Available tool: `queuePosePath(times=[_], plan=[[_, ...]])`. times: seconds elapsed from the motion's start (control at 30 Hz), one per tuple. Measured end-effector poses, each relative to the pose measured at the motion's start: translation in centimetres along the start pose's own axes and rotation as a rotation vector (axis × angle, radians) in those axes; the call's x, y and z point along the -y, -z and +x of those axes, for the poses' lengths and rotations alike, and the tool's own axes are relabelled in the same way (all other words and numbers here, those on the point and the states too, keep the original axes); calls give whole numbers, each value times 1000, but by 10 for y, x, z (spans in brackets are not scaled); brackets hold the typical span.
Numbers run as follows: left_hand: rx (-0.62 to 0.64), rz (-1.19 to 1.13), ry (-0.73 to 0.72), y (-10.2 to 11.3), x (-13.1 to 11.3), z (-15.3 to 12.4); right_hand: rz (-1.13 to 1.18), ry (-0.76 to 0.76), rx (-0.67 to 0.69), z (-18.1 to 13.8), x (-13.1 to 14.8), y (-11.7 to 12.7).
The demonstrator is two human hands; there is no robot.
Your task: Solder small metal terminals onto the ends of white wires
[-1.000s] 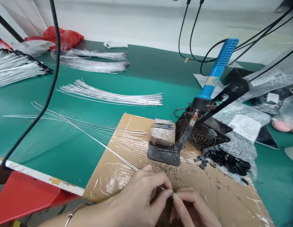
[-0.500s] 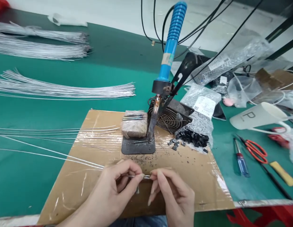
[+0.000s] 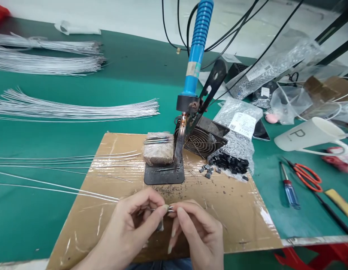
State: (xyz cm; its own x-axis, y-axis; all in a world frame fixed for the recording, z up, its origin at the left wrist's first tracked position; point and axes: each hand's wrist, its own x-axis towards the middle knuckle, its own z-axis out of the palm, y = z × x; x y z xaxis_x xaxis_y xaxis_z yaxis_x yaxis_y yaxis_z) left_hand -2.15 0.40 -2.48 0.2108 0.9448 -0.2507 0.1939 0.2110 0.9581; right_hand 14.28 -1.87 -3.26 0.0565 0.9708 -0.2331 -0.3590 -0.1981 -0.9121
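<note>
My left hand (image 3: 134,228) is closed in a pinch on thin white wires (image 3: 100,195), which run in from the left edge and pass under the palm. Short shiny wire ends (image 3: 171,209) poke out past its thumb and forefinger. There my right hand (image 3: 197,232) meets them, its thumb and forefinger closed at the tips and its other fingers loosely curled. A small dark grey piece (image 3: 160,225) shows below my left fingertips; whether it is held is not clear. Both hands are above a cardboard sheet (image 3: 84,225).
Beyond my hands a blue-handled soldering iron (image 3: 193,67) points down over a metal base (image 3: 164,176), beside a wrapped block (image 3: 159,153). Small black parts (image 3: 230,163) spill from a bag. Right are a screwdriver (image 3: 290,191), scissors (image 3: 307,176) and a mug (image 3: 308,137); wire bundles (image 3: 78,107) lie left.
The gap between my two hands has narrowed, and less of the wire ends shows between the fingertips. The whole view has shifted slightly.
</note>
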Motion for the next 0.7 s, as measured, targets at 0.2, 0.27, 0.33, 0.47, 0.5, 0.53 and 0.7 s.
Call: queuePosePath(times=[0.2, 0.27, 0.33, 0.47, 0.5, 0.53, 0.7], plan=[[-10, -18, -36, 0, 1, -1, 92, -37, -19, 2, -3, -5], [-25, -19, -43, -1, 1, -1, 114, -45, -31, 2, -3, -6], [-46, -13, -38, -2, 0, -1, 123, -48, -42, 3, -3, -7], [-66, 26, -47, -3, 1, -2, 126, -67, -65, 4, -2, -9], [-70, 43, -53, -3, 2, -2, 126, -71, -69, 4, -1, -10], [-71, 60, -58, -4, 2, -2, 126, -72, -71, 4, 0, -10], [-89, 85, -75, -4, 3, -3, 151, -84, -53, 4, 1, -11]])
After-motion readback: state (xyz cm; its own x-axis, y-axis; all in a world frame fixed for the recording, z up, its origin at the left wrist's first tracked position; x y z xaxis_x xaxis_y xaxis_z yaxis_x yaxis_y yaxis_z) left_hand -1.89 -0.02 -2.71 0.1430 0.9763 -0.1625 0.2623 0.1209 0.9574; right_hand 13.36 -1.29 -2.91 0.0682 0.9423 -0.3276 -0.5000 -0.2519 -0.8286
